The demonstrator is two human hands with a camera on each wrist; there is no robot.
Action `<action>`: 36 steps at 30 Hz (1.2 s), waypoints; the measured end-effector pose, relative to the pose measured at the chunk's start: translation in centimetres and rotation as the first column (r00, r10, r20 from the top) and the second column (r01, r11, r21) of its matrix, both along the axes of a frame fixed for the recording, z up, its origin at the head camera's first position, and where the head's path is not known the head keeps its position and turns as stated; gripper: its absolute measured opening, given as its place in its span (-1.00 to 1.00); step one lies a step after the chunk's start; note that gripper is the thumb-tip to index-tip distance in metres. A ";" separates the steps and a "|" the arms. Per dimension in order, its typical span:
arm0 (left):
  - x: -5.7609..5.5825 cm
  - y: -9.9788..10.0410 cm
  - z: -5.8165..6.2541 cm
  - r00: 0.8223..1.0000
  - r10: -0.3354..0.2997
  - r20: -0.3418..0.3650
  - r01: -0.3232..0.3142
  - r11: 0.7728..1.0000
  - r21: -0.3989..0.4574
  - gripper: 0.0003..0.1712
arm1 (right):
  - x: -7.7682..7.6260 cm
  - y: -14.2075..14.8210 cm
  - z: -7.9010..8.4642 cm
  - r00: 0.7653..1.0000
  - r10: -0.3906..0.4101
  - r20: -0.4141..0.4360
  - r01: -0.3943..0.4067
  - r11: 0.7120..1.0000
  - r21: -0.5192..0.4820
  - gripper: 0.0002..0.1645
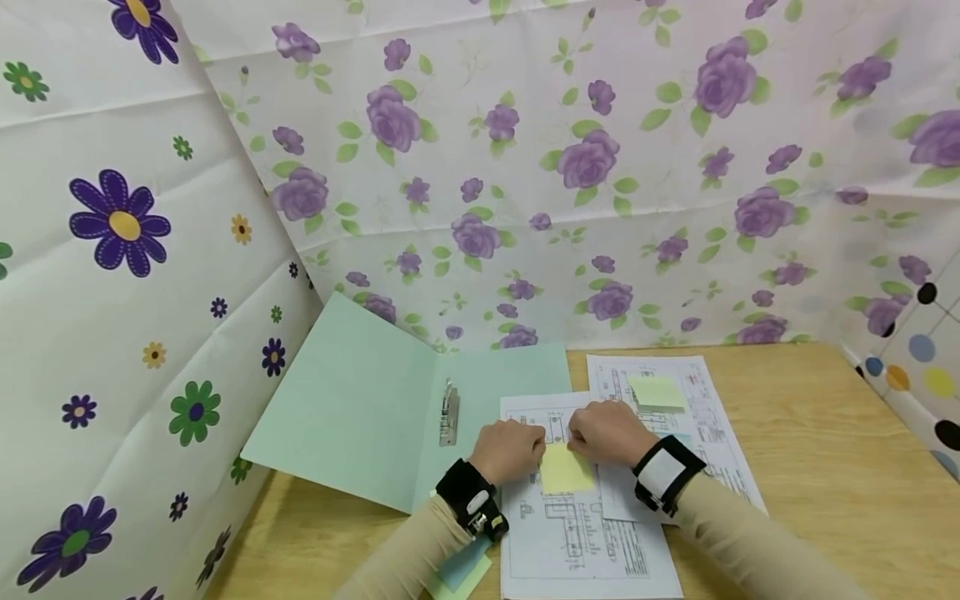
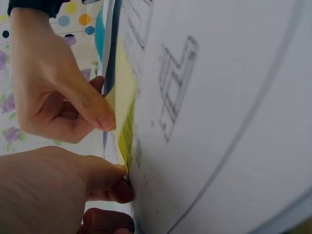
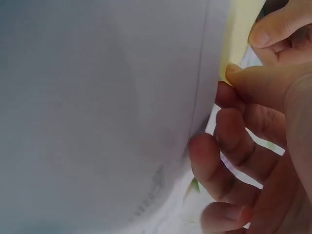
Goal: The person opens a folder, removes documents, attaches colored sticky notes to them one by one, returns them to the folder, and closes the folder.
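A yellow sticky note [image 1: 566, 472] lies over a printed technical drawing [image 1: 600, 567]. My left hand [image 1: 508, 451] pinches the note's upper left corner between thumb and forefinger. At the upper right corner, my right hand [image 1: 611, 432] pinches the same note, its thumb [image 3: 253, 80] pressed on the yellow paper [image 3: 239, 34]. The left wrist view has both hands close together, with the yellow note [image 2: 126, 92] slightly raised along the edge between them. The right hand's other fingers [image 3: 204, 156] are loosely bent beside the sheet's edge.
An open pale green folder [image 1: 352, 408] with a metal clip [image 1: 448, 415] stands at the left. Behind the right hand, a second printed sheet [image 1: 712, 417] bears a pale yellow-green sticky pad [image 1: 657, 392]. Blue and green notes [image 1: 463, 571] lie by the left forearm on the wooden table [image 1: 840, 467].
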State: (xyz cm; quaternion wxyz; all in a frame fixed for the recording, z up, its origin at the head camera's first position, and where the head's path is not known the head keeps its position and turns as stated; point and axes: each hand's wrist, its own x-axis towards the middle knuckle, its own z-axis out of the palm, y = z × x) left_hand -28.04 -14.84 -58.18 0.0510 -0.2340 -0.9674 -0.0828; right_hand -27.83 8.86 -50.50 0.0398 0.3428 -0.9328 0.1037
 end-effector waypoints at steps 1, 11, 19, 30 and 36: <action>-0.1 0.0 -0.1 1.000 0.008 0.012 -0.008 1.000 -0.007 -0.53 | -0.1 -0.2 0.1 1.000 -0.001 0.013 0.001 1.000 0.006 -0.23; 0.2 0.1 1.9 0.971 0.095 0.219 -0.097 0.995 -0.002 -0.50 | -0.8 -1.3 2.0 0.926 -0.248 0.285 0.208 0.964 0.164 -0.57; 0.4 -0.3 2.8 0.958 0.114 0.262 -0.128 0.991 0.038 -0.49 | -0.8 -1.1 2.6 0.900 -0.308 0.309 0.283 0.951 0.124 -0.46; 2.5 -0.1 5.6 0.972 0.095 0.213 -0.117 0.989 0.093 -0.51 | 2.4 -1.3 0.9 0.998 -0.063 -0.024 0.062 0.997 -0.038 -0.75; 0.6 -0.6 3.0 0.973 0.108 0.203 -0.123 0.990 0.063 -0.49 | 5.4 -1.7 0.1 0.988 0.102 -0.112 -0.103 0.995 0.003 -0.89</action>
